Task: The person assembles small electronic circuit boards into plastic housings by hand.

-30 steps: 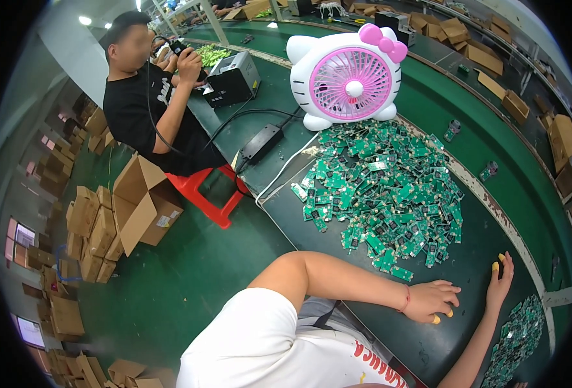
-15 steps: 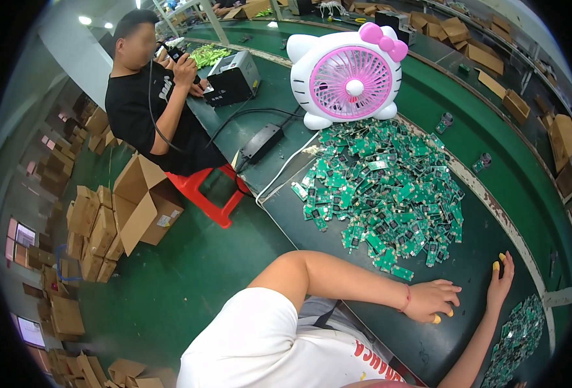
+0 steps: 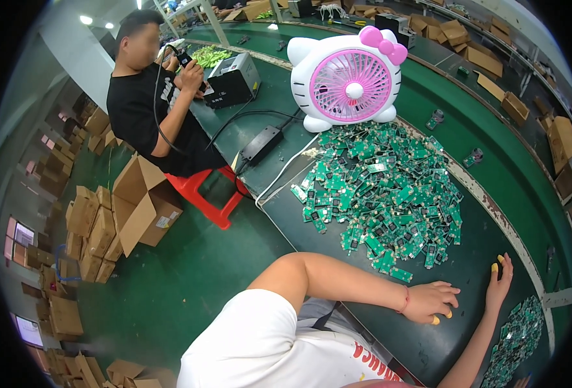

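Observation:
My left hand [image 3: 430,302] rests palm down on the dark green table [image 3: 402,343], fingers apart, yellow finger covers on some tips. To its right my right hand [image 3: 500,284] stands on edge with fingers spread, also wearing yellow covers. Neither hand holds anything I can see. Just beyond the left hand lies a large heap of small green circuit boards [image 3: 389,194]. A second pile of green circuit boards [image 3: 518,339] lies beside my right forearm.
A white and pink cat-shaped fan [image 3: 302,77] stands behind the heap. A green conveyor belt [image 3: 499,200] runs past the table's right edge, carrying small round parts [image 3: 473,157]. A black power adapter [image 3: 262,143] and cables lie left. A person [image 3: 150,97] sits on a red stool [image 3: 202,197].
The small round parts on the belt have shifted away from me and to the left. The seated person's hand and head moved slightly. My hands have stayed almost still.

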`<state>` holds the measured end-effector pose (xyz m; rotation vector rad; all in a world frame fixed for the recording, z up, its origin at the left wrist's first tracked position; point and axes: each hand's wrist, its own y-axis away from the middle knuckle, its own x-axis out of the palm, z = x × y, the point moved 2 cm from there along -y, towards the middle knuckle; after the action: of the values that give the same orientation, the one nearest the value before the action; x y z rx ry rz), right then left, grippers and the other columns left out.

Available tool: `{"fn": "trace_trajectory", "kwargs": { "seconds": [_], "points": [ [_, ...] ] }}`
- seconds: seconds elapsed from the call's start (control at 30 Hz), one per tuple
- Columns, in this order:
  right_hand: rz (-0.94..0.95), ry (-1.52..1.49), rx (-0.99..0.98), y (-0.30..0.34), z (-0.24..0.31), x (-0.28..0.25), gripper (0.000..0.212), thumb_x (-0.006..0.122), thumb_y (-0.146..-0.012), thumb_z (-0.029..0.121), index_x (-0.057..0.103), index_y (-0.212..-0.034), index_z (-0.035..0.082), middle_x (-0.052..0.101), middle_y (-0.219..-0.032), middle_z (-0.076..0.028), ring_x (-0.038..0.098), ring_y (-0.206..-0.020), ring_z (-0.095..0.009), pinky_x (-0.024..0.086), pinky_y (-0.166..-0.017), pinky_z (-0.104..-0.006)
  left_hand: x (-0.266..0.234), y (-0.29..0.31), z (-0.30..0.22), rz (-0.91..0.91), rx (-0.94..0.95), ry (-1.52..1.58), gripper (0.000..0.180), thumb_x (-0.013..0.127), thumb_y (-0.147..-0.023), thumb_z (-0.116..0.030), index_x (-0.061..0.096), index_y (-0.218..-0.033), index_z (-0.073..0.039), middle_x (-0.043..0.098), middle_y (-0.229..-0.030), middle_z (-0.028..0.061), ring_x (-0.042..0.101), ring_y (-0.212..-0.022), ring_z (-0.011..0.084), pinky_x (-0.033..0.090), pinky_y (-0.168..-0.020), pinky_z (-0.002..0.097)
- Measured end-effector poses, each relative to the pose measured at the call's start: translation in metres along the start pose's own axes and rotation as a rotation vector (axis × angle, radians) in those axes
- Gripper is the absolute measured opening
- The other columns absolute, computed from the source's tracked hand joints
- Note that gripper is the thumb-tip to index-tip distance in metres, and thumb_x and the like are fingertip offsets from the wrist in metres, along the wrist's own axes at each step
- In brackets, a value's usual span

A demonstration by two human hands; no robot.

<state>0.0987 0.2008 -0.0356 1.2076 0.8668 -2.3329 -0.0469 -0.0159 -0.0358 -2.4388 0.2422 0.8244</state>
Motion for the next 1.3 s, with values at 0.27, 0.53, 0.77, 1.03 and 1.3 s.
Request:
{"fn": "trace_trajectory", "kwargs": {
  "seconds": [0.27,0.53,0.77,1.03,1.3],
  "points": [
    [-0.058,-0.082,0.006,0.002,0.032,-0.013,0.031,0.056,-0.080,0.006,0.057,-0.111,0.006,0.051,-0.125,-0.011,0.045,-0.118,-0.028,0.034,-0.099,-0.0352,-0.009,-0.002,-0.004,-0.006,0.043,-0.088,0.030,0.065,-0.069,-0.021,0.060,-0.096,-0.009,0.048,-0.119,0.0095,0.036,-0.123,0.0331,0.031,-0.100,0.0477],
    [-0.137,0.009,-0.017,-0.004,0.018,-0.003,0.029,0.063,-0.077,0.015,0.058,-0.105,0.007,0.053,-0.121,-0.009,0.044,-0.118,-0.029,0.035,-0.099,-0.0381,-0.028,-0.017,-0.011,0.189,-0.057,-0.099,0.032,0.063,-0.075,-0.018,0.057,-0.106,-0.010,0.045,-0.127,0.0068,0.030,-0.128,0.0313,0.026,-0.104,0.0466],
    [-0.144,-0.012,0.046,0.005,0.016,-0.006,0.027,0.059,-0.081,0.021,0.057,-0.104,0.008,0.051,-0.122,-0.009,0.040,-0.121,-0.030,0.028,-0.103,-0.0438,-0.026,-0.020,-0.020,0.240,-0.048,-0.120,0.030,0.061,-0.077,-0.018,0.058,-0.106,-0.011,0.045,-0.126,0.0050,0.031,-0.128,0.0307,0.024,-0.104,0.0460],
    [-0.106,-0.255,0.123,-0.034,0.006,-0.039,0.025,0.061,-0.077,0.017,0.061,-0.096,0.001,0.061,-0.096,-0.017,0.058,-0.092,-0.032,0.046,-0.080,-0.0386,-0.031,-0.021,-0.021,0.242,-0.099,-0.127,0.031,0.062,-0.073,-0.012,0.060,-0.104,-0.010,0.046,-0.127,0.0067,0.032,-0.127,0.0321,0.025,-0.104,0.0460],
    [-0.393,0.412,0.461,-0.095,-0.182,-0.138,0.034,0.061,-0.077,0.022,0.057,-0.103,0.000,0.063,-0.089,-0.020,0.061,-0.085,-0.033,0.049,-0.077,-0.0396,-0.028,-0.031,-0.023,0.293,-0.110,-0.100,0.031,0.063,-0.075,-0.016,0.060,-0.106,-0.011,0.046,-0.127,0.0049,0.031,-0.128,0.0304,0.026,-0.103,0.0467]
  ]
}}
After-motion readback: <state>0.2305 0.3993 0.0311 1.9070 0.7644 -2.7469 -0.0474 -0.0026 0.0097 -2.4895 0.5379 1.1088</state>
